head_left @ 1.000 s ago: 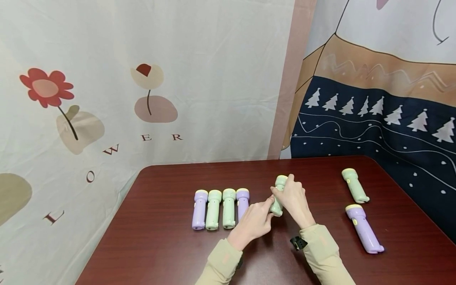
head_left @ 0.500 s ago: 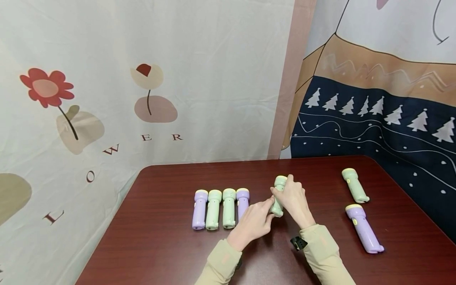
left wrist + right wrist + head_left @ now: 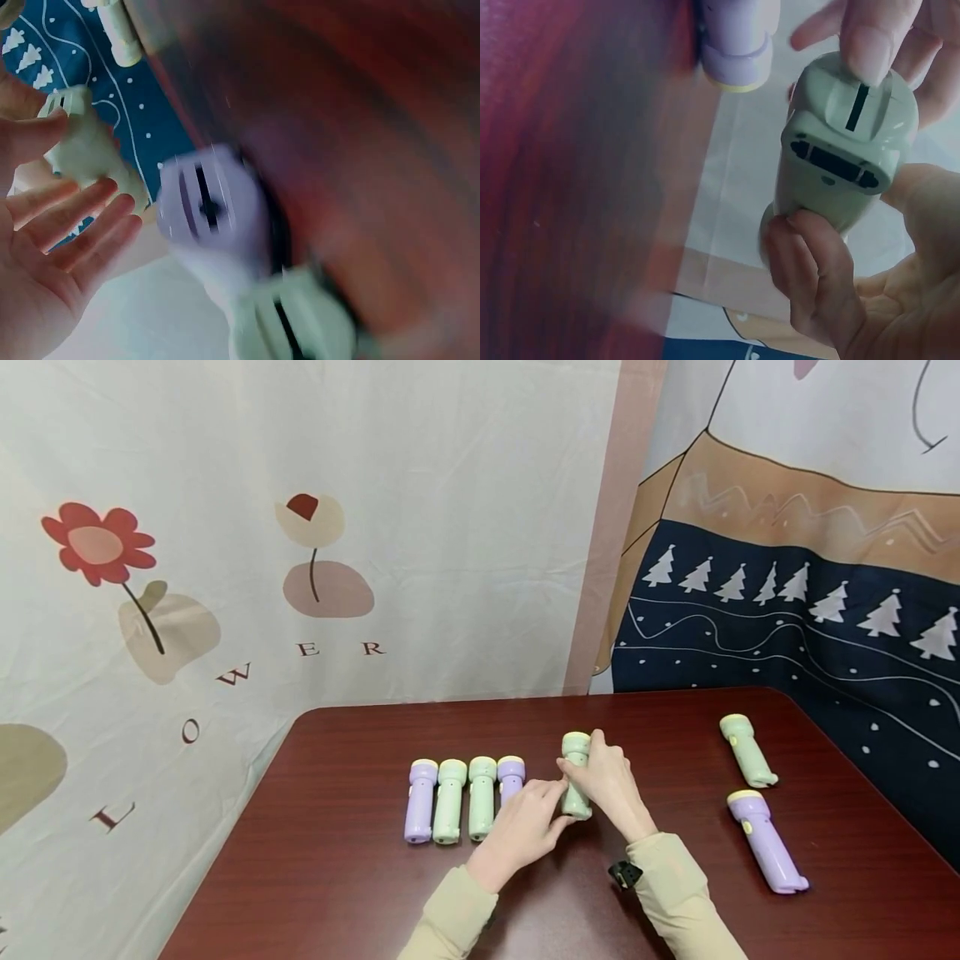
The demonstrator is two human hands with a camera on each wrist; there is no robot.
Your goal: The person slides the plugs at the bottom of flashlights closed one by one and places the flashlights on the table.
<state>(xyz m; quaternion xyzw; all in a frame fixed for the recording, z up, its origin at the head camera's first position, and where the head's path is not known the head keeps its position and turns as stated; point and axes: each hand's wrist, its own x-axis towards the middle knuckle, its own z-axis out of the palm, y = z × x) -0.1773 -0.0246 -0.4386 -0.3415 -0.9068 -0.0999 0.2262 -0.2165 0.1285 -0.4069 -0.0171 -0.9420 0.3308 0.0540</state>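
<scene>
Right hand (image 3: 611, 783) gripped a green flashlight (image 3: 577, 799), relaxed left hand (image 3: 520, 827) touched its tail (image 3: 889, 135), four aligned flashlights (image 3: 482, 802) lay left of it, two others (image 3: 768, 845) right of it

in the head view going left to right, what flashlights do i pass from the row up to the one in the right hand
Purple flashlight, green flashlight, second green flashlight, second purple flashlight (partly hidden), third green flashlight in the right hand.
</scene>
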